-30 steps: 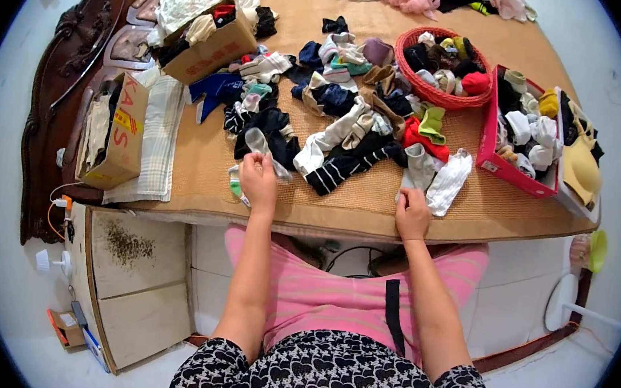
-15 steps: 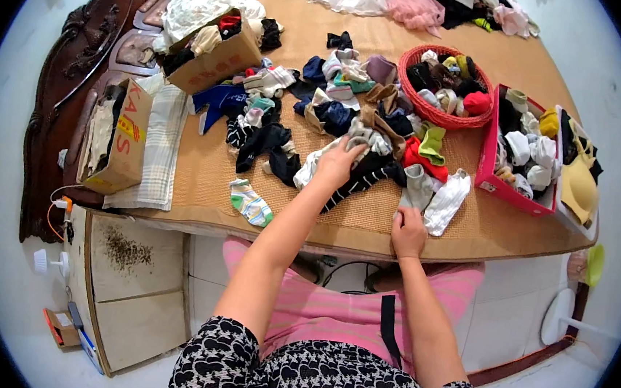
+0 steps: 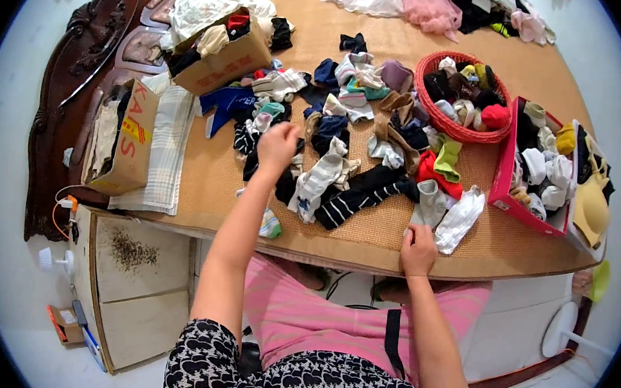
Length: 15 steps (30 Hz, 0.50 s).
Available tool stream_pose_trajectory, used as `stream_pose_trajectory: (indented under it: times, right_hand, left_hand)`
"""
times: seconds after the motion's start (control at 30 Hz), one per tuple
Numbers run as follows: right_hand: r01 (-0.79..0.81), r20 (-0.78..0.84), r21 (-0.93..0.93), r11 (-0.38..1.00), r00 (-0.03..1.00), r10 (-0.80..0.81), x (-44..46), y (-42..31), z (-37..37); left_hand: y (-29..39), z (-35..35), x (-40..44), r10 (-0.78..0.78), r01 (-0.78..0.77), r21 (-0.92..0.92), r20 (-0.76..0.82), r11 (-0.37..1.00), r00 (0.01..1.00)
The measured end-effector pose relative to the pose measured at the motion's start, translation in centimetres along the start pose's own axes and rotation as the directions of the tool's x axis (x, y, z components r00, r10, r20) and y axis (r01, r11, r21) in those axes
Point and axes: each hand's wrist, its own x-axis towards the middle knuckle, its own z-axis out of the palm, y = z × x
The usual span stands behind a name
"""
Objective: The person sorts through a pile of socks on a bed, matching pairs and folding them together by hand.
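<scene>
Left hand [image 3: 277, 149] first in the head view: the forearm reaches forward from the near edge, a long, nearly straight line, with the hand above the left part of the sock pile. Fingers curled in, knuckles up, black socks [image 3: 286, 185] right beneath; whether anything is pinched inside, I cannot tell. Below that forearm, a pale patterned sock [image 3: 270, 225] pokes out on the woven mat [image 3: 202, 178].

Over to the right hand [image 3: 419, 253], low, near the mat's front edge, forearm angled up and a little inward from the elbow. Fingers bunched and folded, right at the near end of a grey sock [image 3: 432, 205]; contact looks likely, but a firm pinch I cannot confirm. Just beside it lies a white ribbed sock [image 3: 460, 219], stretched out at a slant.

Between the hands, a black striped sock [image 3: 364, 204] runs diagonally, a light grey sock [image 3: 320, 179] to its left. Beyond the grey one, red cloth [image 3: 436, 176] sits against a lime-green sock [image 3: 447, 159]. Farther right, the red basket [image 3: 463, 129] and the pink box [image 3: 527, 216] both hold bundled socks.
</scene>
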Motion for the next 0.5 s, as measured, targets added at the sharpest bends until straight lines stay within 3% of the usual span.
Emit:
stream_pose_trajectory:
  times: [0.07, 0.13, 0.2, 0.33, 0.4, 0.47, 0.5]
  right_hand:
    - [-0.015, 0.037, -0.022, 1.000, 0.999, 0.015, 0.1, 0.0, 0.1]
    - [-0.017, 0.031, -0.055, 0.998, 0.999, 0.019, 0.1, 0.0, 0.3]
    - [0.003, 0.059, -0.100, 0.995, 0.998, 0.003, 0.1, 0.1, 0.5]
    - [0.034, 0.065, -0.117, 0.993, 0.998, -0.026, 0.4, 0.1, 0.6]
    - [0.043, 0.062, -0.116, 0.992, 0.997, -0.035, 0.6, -0.1, 0.5]
    - [0.043, 0.075, -0.126, 0.991, 0.997, -0.034, 0.6, -0.1, 0.4]
    - [0.035, 0.077, -0.129, 0.991, 0.997, -0.025, 0.6, 0.0, 0.5]
  left_hand:
    - [-3.5, 1.5, 3.7, 0.111, -0.109, 0.025, -0.112, 0.994, 0.987]
    - [-6.2, 2.5, 6.8, 0.196, -0.148, 0.308, -0.129, 0.940, 0.972]
    - [-7.6, 3.3, 8.6, 0.113, -0.074, 0.350, -0.090, 0.934, 0.990]
    - [-4.6, 3.6, 10.1, -0.287, 0.195, 0.536, 0.092, 0.821, 0.954]
    - [-4.6, 4.2, 10.5, -0.302, 0.174, 0.628, 0.102, 0.758, 0.948]
    - [-6.0, 5.5, 10.7, -0.263, 0.239, 0.559, -0.039, 0.794, 0.964]
    - [-6.5, 5.7, 11.1, -0.326, 0.277, 0.541, -0.007, 0.794, 0.946]
